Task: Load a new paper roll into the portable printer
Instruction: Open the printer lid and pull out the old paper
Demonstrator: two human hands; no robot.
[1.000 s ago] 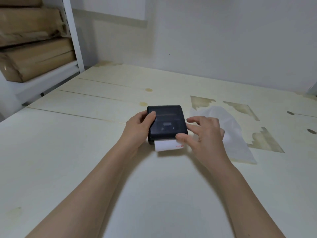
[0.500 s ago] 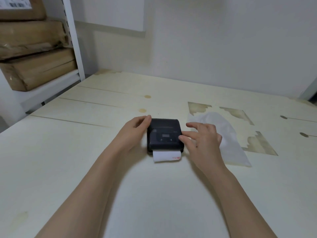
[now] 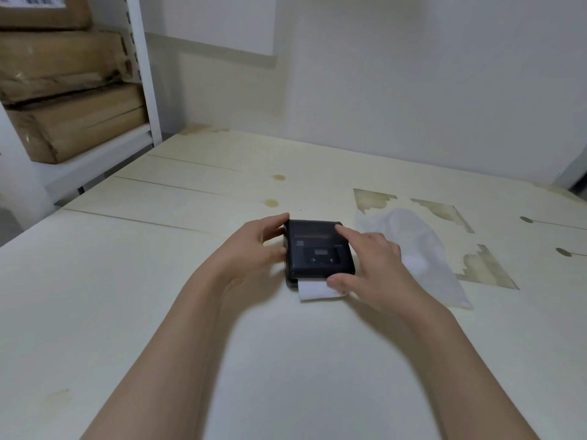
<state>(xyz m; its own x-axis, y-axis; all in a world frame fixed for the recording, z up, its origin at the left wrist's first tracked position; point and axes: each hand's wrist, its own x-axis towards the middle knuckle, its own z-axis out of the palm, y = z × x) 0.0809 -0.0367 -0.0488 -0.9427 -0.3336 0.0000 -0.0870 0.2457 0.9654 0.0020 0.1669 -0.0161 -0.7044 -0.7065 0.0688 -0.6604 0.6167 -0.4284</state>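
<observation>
A pale wooden table (image 3: 133,281) fills the view, a white shelf (image 3: 95,154) stacked with brown parcels (image 3: 70,122) at far left and a clear plastic bag (image 3: 422,258) lying to the right. At the centre sits the portable printer (image 3: 319,252), lid closed, flat on the tabletop, its long axis running away from the person. The left hand (image 3: 254,246) cups its left edge; the right hand (image 3: 371,265) spans its right side — forefinger on the far top corner, thumb at the near edge, neither hand clenched. A short paper tab (image 3: 314,289) juts from the near slot, just beside the right thumb — the nearer hand to it, suggesting loading is nearly done.
</observation>
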